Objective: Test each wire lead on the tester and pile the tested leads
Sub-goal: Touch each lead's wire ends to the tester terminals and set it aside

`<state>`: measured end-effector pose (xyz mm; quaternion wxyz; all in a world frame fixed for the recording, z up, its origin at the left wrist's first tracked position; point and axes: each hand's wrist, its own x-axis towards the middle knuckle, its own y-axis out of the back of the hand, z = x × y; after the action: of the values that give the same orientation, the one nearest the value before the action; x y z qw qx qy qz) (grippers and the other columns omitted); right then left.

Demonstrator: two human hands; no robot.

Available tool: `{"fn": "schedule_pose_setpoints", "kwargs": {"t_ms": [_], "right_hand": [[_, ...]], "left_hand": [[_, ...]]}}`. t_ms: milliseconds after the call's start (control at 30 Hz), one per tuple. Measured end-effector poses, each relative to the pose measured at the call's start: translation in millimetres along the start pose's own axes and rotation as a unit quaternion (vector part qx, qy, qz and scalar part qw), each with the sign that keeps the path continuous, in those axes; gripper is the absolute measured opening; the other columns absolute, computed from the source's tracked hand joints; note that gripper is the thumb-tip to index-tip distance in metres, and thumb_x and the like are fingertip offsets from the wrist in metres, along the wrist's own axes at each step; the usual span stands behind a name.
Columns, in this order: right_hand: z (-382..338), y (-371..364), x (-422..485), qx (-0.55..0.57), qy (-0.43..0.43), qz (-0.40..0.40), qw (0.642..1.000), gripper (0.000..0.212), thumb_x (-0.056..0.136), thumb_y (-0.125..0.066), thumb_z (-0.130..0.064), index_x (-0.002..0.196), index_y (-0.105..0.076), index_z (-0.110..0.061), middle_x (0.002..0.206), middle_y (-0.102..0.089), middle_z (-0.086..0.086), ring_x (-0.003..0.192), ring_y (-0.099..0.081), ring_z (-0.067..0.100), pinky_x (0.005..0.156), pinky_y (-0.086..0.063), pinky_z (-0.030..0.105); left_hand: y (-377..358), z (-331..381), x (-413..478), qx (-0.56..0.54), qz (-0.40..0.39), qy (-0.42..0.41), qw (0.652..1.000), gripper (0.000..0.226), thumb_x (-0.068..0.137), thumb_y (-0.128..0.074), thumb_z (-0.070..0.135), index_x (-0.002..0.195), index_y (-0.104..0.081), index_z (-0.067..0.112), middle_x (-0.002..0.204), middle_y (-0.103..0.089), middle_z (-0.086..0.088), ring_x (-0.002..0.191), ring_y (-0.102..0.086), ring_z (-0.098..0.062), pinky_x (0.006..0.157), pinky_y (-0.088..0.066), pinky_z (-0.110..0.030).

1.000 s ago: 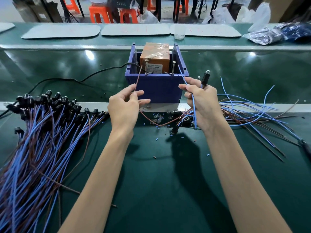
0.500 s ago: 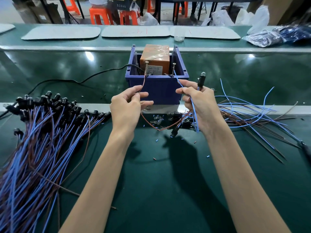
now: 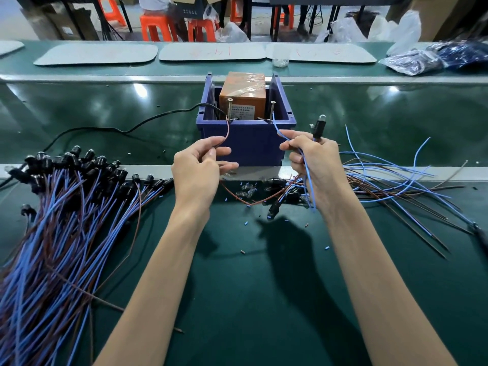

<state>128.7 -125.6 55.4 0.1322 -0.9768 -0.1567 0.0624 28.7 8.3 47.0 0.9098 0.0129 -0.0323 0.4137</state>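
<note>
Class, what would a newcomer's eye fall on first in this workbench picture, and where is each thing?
At centre, the left hand pinches a brown wire and the right hand a blue wire, both reaching to the tester in its blue bin. A dense pile of leads covers the bench at left; looser leads sprawl at right.

Near: bare worktop (image 3: 250, 299) in the middle (only scattered bits (image 3: 327, 248)).
Left: lead pile (image 3: 52, 233) blocks.
Right: loose leads (image 3: 396, 186) sprawl.
Ahead: bin (image 3: 245, 138) stands in the way.

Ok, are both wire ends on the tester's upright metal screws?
On, apparently: thin brown wire tip meets the left screw, thin blue wire tip the right screw.
</note>
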Motion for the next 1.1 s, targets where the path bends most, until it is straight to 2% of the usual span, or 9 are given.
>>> {"fn": "schedule_pose_setpoints", "kwargs": {"t_ms": [500,833,1100], "right_hand": [[5,1,2,-0.008,0.004,-0.008,1.0,0.029,0.087,-0.044,0.006,0.08,-0.07,-0.006,0.056,-0.061,-0.001,0.039,-0.033,0.003,0.037,-0.024,0.012],[10,-4,-1,-0.032,0.003,-0.015,0.999,0.031,0.087,-0.045,0.004,0.078,-0.071,-0.01,0.055,-0.061,-0.004,0.039,-0.031,0.003,0.037,-0.024,0.012],[11,-1,1,0.004,0.02,0.06,0.998,0.029,0.089,-0.046,0.002,0.082,-0.07,-0.012,0.063,-0.066,-0.004,0.042,-0.037,0.002,0.041,-0.029,0.012]], "left_hand": [[2,-1,1,0.024,0.003,-0.01,1.0,0.042,0.097,-0.037,-0.001,0.087,-0.069,0.024,0.08,-0.065,0.003,0.055,-0.068,-0.007,0.052,-0.046,-0.01],[0,0,-1,0.025,-0.001,-0.007,1.0,0.04,0.099,-0.037,0.0,0.089,-0.068,0.023,0.082,-0.066,0.003,0.054,-0.067,-0.006,0.052,-0.046,-0.011],[2,0,0,0.012,0.002,-0.005,1.0,0.038,0.098,-0.039,0.0,0.092,-0.069,0.022,0.083,-0.068,0.003,0.058,-0.069,-0.009,0.054,-0.047,-0.011]]}}
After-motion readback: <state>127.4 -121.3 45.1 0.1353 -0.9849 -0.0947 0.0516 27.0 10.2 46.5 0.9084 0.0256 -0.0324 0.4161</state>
